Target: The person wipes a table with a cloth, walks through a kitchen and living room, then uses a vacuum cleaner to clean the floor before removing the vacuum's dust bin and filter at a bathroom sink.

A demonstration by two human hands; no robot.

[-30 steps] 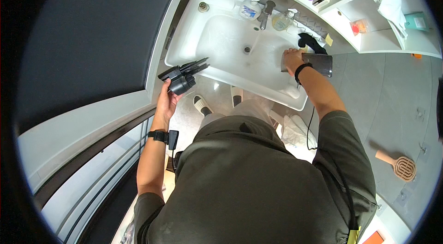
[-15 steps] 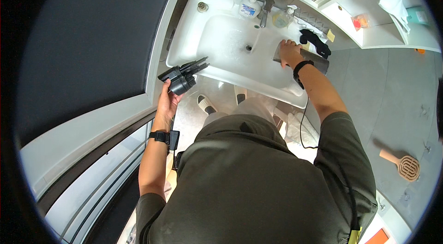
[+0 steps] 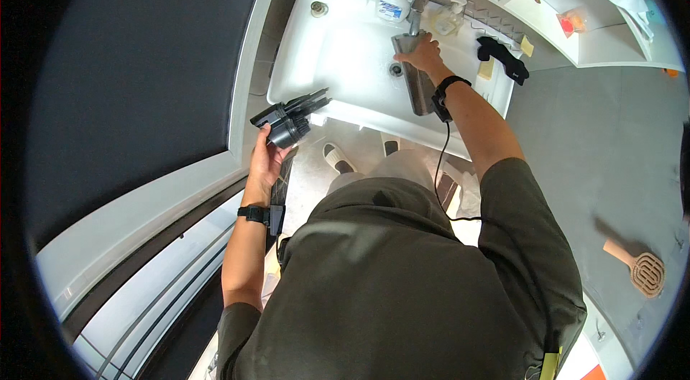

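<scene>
Hands first: we've got our left hand curled around a black handheld gadget, palm up, fingers wrapped under its round body, and its flat nozzle end points toward the white sink. It's held out just off the sink's near-left corner, not resting on anything. Our right hand is stretched over the basin and closed on top of a long grey metallic piece that runs from the hand back toward the basin's front rim, right next to the drain; how tight the grip is we can't really tell from up here. A black band sits on that wrist with a thin black cord dangling down from it. Behind the hand we see the faucet, with a white pump bottle on its left and a clear one on its right. A black rag-looking thing lies on the sink's right edge. Down on the grey floor at our right there's a wooden-handled round brush thing, well apart from everything else.
</scene>
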